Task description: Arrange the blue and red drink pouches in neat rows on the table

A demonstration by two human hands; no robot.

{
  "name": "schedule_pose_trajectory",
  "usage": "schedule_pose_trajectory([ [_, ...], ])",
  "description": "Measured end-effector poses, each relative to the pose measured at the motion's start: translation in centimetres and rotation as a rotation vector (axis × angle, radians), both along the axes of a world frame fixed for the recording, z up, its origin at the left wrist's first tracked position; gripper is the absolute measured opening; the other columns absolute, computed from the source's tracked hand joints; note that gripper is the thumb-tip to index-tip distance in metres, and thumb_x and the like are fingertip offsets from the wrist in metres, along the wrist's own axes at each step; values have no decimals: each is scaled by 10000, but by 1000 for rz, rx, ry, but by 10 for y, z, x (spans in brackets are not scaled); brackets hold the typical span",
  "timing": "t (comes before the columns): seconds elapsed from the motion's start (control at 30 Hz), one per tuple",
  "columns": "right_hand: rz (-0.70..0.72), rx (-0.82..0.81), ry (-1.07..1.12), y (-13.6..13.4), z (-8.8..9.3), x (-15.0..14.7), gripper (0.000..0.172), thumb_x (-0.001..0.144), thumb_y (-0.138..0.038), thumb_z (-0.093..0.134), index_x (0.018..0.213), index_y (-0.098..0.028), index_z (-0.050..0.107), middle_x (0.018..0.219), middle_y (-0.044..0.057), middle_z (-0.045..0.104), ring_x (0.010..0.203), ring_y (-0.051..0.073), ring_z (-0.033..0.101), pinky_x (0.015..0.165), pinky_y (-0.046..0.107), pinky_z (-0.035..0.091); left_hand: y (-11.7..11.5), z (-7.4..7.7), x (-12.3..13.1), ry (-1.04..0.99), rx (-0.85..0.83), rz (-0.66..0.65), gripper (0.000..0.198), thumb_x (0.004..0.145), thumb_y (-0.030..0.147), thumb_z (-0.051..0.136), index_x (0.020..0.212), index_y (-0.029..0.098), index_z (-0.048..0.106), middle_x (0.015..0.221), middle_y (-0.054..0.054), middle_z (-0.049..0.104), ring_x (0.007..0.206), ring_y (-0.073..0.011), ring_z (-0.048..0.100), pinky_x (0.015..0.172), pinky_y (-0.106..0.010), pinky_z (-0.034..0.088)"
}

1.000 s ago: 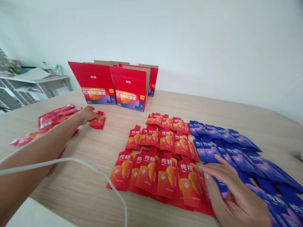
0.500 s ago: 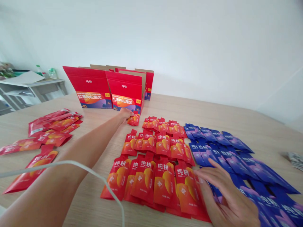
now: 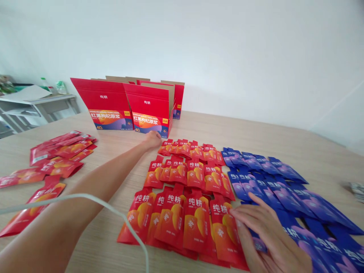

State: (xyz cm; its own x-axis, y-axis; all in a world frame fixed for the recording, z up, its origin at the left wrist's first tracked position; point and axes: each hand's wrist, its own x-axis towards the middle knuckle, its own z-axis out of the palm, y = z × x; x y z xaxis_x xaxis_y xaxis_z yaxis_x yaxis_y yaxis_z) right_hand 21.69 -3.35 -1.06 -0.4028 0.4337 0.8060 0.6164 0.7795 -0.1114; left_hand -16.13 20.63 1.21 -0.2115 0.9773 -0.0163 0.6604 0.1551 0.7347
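My left hand (image 3: 154, 139) reaches far forward, its fingers curled at the upper left edge of a red pouch (image 3: 165, 148), which lies flat at the left end of the back row. The fingertips are partly hidden. Several more red pouches (image 3: 196, 218) with orange fruit prints lie in three overlapping rows. My right hand (image 3: 267, 235) rests with fingers stretched and apart at the seam between the front red row and the blue pouches (image 3: 284, 195). Its fingertips touch the right edge of the red row.
Open red cartons (image 3: 148, 106) stand behind my left hand, flaps raised. A loose pile of red pouches (image 3: 61, 149) lies at the left. A white cable (image 3: 113, 206) crosses in front of my left forearm. A grey side desk (image 3: 40, 100) is at the far left.
My left hand has brought the red pouch rightward against the end of the back row. My right hand has stayed almost in place.
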Motion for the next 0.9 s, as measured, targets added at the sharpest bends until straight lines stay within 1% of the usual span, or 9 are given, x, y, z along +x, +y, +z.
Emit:
schedule_pose_trajectory([
  [0.07,-2,2,4,-1,-1,1,206,1004,-52,632,1144,-171,724,1048,56,762,951,149,749,1222,396,501,-19,11,-9,102,-69,-23,264,974,388,804,1047,138,758,1070,-85,777,973,-236,752,862,-382,629],
  [0.13,-7,-4,-2,-1,-2,1,213,1002,-48,631,1145,-176,726,1042,56,763,950,156,750,1221,419,503,-44,19,-17,151,-152,-77,337,853,404,896,731,156,705,731,-56,747,728,-221,740,690,-309,573],
  [0.23,-3,-16,-4,-1,-1,0,232,996,-44,640,1161,-183,729,1049,60,773,947,170,756,1201,451,520,-83,25,-24,146,-295,-185,422,737,432,941,606,197,615,540,-41,681,525,-217,685,544,-291,494],
  [0.33,11,-29,6,0,0,-3,249,991,-32,642,1165,-187,731,1044,56,777,935,172,758,1176,457,537,-111,22,-23,115,-405,-264,392,723,402,914,638,216,579,545,-36,693,506,-220,687,530,-290,502],
  [0.4,23,-28,17,0,1,-5,248,986,-24,645,1153,-184,732,1038,53,774,928,167,757,1169,449,540,-119,19,-19,110,-405,-282,364,718,358,895,653,221,565,548,-23,690,512,-209,684,533,-280,500],
  [0.53,32,-20,36,1,-1,-6,216,984,-27,651,1119,-176,731,1026,43,765,916,150,755,1184,417,525,-121,15,-17,131,-357,-288,301,739,309,840,679,225,557,545,5,665,504,-181,654,538,-266,475],
  [0.67,9,-11,44,2,-3,-4,200,998,-49,646,1119,-187,725,1037,42,769,917,157,757,1163,431,538,-120,15,-18,189,-311,-278,275,752,347,814,717,231,567,574,12,661,522,-191,655,564,-287,468],
  [0.8,0,-11,48,2,-6,-2,202,996,-52,651,1124,-190,726,1041,47,769,923,164,755,1147,451,548,-130,21,-16,293,-184,-263,355,712,444,868,885,220,655,813,-31,763,728,-223,715,653,-298,463],
  [0.9,0,-13,55,2,-7,-2,200,993,-54,656,1126,-186,727,1037,47,770,927,165,757,1149,455,548,-144,25,-12,362,-131,-380,556,640,442,929,1121,242,733,1048,-36,805,919,-254,742,743,-301,502],
])
